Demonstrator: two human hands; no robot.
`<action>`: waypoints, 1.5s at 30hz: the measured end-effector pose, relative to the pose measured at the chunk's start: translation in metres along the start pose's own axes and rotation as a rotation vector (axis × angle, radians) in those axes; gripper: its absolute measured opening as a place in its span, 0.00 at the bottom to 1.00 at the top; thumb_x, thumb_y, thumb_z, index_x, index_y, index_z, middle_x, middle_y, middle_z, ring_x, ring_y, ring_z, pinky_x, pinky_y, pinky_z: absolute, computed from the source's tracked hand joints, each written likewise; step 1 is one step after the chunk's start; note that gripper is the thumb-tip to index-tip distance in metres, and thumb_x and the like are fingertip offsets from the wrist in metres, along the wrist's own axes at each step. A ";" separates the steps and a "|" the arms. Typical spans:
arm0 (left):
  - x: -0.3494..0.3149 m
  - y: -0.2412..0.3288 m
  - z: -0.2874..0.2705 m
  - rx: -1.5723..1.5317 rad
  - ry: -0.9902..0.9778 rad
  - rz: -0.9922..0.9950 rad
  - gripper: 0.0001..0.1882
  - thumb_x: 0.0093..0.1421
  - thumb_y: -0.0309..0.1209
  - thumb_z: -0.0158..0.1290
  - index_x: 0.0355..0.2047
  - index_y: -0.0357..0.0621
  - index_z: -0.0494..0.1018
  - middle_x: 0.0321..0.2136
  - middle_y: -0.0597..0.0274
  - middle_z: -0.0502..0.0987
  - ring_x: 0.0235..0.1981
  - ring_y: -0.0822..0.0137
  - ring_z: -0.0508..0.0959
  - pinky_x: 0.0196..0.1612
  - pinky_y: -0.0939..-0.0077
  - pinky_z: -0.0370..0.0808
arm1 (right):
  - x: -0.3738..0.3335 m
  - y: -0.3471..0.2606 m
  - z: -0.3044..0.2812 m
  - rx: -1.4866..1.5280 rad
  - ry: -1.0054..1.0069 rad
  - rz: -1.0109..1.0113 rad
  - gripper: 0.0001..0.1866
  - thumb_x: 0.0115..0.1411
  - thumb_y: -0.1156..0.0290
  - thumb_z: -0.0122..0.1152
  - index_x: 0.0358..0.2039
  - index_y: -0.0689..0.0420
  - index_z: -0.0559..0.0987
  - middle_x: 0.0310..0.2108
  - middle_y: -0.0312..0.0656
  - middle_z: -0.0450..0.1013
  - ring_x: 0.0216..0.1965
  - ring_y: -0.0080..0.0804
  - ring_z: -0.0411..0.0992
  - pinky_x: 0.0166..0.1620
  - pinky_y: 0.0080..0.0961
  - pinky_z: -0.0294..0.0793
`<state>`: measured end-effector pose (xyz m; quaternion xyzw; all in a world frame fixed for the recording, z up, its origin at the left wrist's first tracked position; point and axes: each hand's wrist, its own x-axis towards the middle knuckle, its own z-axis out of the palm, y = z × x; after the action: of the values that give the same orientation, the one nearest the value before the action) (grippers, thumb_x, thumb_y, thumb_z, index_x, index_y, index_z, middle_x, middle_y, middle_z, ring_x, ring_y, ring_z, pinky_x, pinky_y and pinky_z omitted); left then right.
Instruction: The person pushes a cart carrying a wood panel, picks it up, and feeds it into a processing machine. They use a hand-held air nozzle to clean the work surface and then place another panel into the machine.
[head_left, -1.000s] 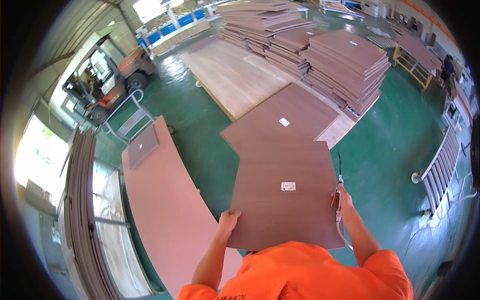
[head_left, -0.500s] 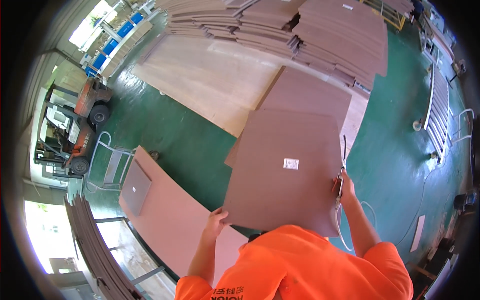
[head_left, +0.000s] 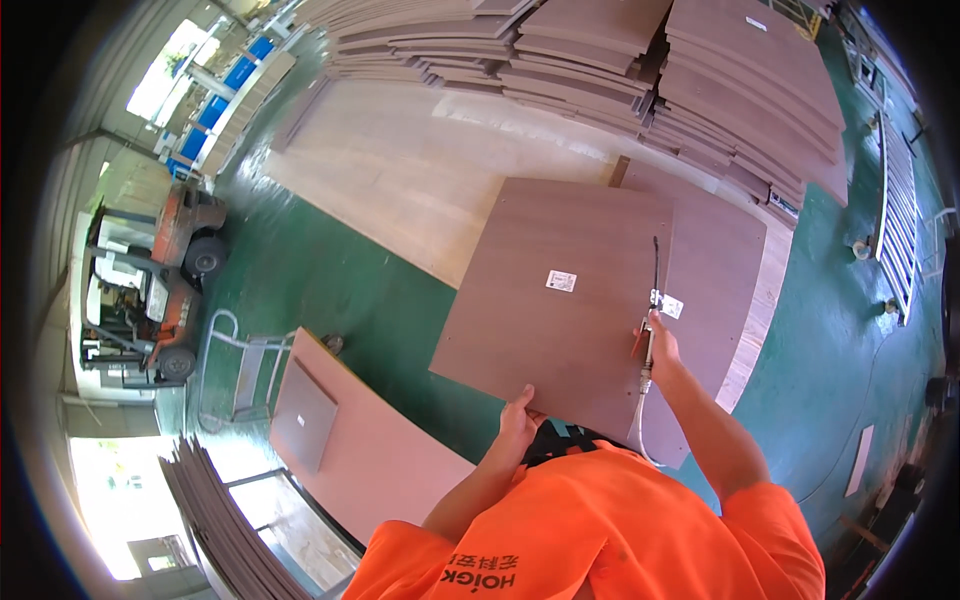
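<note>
A flat brown panel (head_left: 545, 320) with a white label is in front of me, overlapping other brown panels. My left hand (head_left: 520, 420) grips its near edge, thumb on top and fingers underneath. Along the panel's right edge, my right hand (head_left: 660, 345) is closed round an air blow gun (head_left: 647, 365) with a long thin nozzle, a red trigger and a pale hose. Whether that hand also bears on the panel is hidden. Beneath, to the right, lies another brown panel (head_left: 725, 260), with a second white label by the nozzle.
Beyond lies a pale wooden board (head_left: 400, 170), with tall stacks of brown panels (head_left: 740, 110) behind it. On the left are a pink-topped cart (head_left: 375, 440) bearing a small panel (head_left: 303, 415), and a forklift (head_left: 160, 290). A roller conveyor (head_left: 895, 220) stands far right.
The held panel has turned and lies flatter over the others. My left hand has moved right along with its near edge; my right hand with the blow gun has shifted slightly left and up.
</note>
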<state>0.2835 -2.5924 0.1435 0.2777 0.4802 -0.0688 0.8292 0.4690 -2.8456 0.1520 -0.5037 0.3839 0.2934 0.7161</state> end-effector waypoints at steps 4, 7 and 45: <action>0.069 0.049 -0.020 0.044 0.175 0.076 0.20 0.60 0.35 0.57 0.51 0.42 0.67 0.46 0.56 0.75 0.46 0.57 0.76 0.45 0.56 0.77 | 0.011 0.000 0.067 0.048 0.059 -0.017 0.26 0.60 0.42 0.56 0.30 0.56 0.76 0.22 0.37 0.72 0.19 0.27 0.69 0.23 0.27 0.68; 0.104 0.102 -0.039 0.057 0.210 0.122 0.18 0.61 0.35 0.55 0.48 0.40 0.69 0.44 0.57 0.76 0.42 0.57 0.78 0.40 0.58 0.78 | 0.029 0.008 0.104 -0.076 -0.007 0.020 0.27 0.61 0.42 0.54 0.31 0.57 0.76 0.21 0.35 0.72 0.18 0.27 0.68 0.27 0.27 0.70; 0.111 0.029 -0.012 1.646 -0.153 0.197 0.39 0.51 0.53 0.62 0.47 0.26 0.68 0.44 0.36 0.75 0.48 0.46 0.76 0.49 0.61 0.72 | -0.061 0.169 -0.232 -0.156 0.363 -0.153 0.25 0.65 0.50 0.49 0.24 0.60 0.77 0.21 0.39 0.71 0.21 0.29 0.68 0.29 0.28 0.66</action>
<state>0.3443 -2.5453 0.0575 0.8306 0.1922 -0.3437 0.3937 0.2409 -3.0134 0.0742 -0.6300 0.4432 0.1714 0.6143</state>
